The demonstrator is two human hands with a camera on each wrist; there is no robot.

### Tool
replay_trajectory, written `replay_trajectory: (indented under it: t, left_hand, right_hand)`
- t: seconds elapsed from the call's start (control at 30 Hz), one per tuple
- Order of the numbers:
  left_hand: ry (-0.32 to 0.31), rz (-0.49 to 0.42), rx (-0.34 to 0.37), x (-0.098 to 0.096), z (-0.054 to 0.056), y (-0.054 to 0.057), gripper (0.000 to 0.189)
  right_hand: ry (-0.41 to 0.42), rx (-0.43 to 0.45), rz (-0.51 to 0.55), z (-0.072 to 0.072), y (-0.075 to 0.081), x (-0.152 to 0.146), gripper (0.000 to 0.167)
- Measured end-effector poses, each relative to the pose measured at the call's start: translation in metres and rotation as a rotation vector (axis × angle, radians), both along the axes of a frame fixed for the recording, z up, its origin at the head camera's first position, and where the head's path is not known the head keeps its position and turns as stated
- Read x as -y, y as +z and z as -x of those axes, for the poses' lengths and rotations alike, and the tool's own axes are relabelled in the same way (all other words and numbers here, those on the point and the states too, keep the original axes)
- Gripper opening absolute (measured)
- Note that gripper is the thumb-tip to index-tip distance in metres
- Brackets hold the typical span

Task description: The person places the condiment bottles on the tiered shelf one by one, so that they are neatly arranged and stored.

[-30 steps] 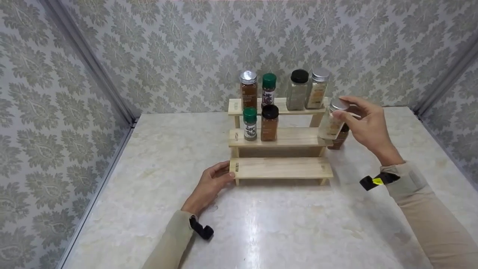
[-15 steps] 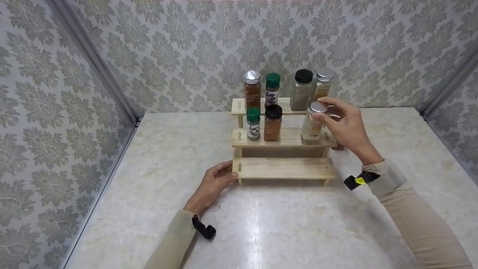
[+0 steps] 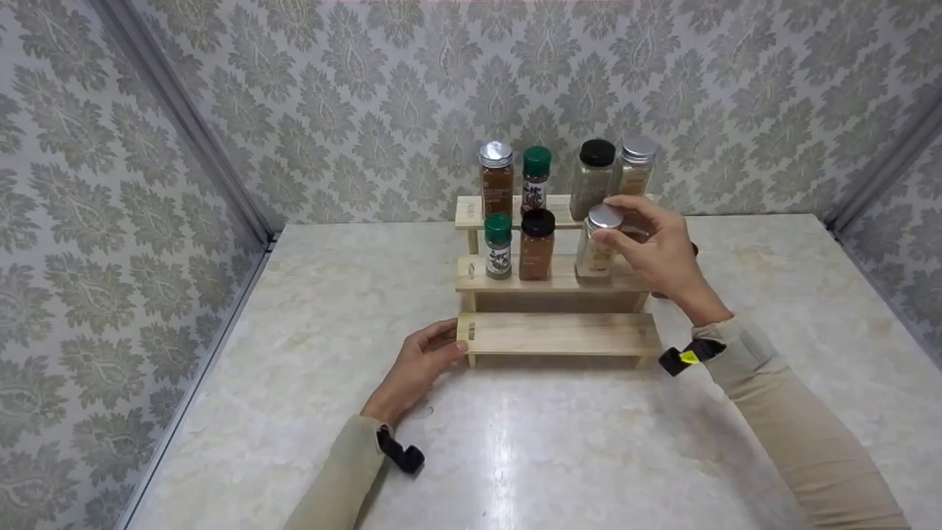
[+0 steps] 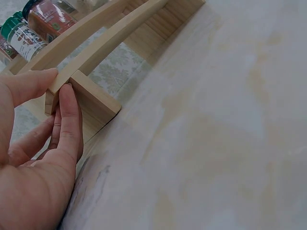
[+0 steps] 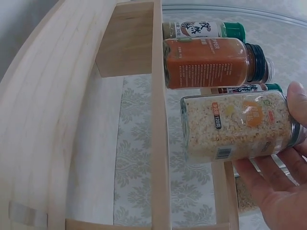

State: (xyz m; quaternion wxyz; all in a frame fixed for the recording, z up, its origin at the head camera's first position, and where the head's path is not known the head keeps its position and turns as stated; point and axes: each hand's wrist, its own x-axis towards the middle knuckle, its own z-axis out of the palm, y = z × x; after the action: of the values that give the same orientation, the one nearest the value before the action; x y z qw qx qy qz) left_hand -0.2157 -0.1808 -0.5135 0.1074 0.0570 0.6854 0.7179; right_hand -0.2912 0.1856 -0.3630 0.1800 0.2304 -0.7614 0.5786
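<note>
A three-tier wooden spice rack (image 3: 559,335) stands on the table. My left hand (image 3: 413,368) pinches the left end of its lowest shelf, thumb on top and fingers below, as the left wrist view shows. With thumb and fingers my right hand (image 3: 666,258) grips the silver lid of a glass spice jar (image 5: 235,127) full of pale granules. This jar is upright at the middle shelf, right of a black-capped jar of orange-red powder (image 3: 536,250); whether its base touches the wood I cannot tell. A small green-capped bottle (image 3: 498,254) stands left of the orange-red one.
On the top shelf stand a silver-lidded red-brown jar (image 3: 497,184), a green-capped bottle (image 3: 536,177), a black-capped jar (image 3: 595,180) and another silver-lidded jar (image 3: 637,169). A dark-capped jar (image 3: 695,250) is mostly hidden behind my right hand. Patterned walls enclose the table.
My right hand has carried the silver-lidded jar leftward from the rack's right end, closer to the orange-red jar. The left hand keeps its hold on the lowest shelf.
</note>
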Motion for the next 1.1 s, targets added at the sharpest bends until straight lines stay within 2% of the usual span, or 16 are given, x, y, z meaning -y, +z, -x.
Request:
replay_trajectory:
  t: [0.37, 0.6, 0.87, 1.1]
  left_hand:
    - [-0.001, -0.003, 0.005, -0.0025, 0.0004, -0.0018, 0.063]
    - [-0.006, -0.014, -0.004, -0.0027, 0.0017, -0.0029, 0.062]
    - [0.002, -0.01, 0.008, -0.0018, 0.0005, -0.0016, 0.061]
    - [-0.001, 0.011, 0.004, 0.0011, -0.0001, -0.0001, 0.062]
  right_hand:
    - [0.027, 0.013, 0.01, 0.002, -0.0059, 0.0068, 0.044]
    - [0.007, 0.011, 0.01, 0.0021, -0.0073, 0.0056, 0.043]
    - [-0.033, 0.011, -0.044, 0.0023, -0.0082, 0.0059, 0.045]
    - [0.025, 0.023, 0.014, 0.0019, -0.0008, 0.0009, 0.049]
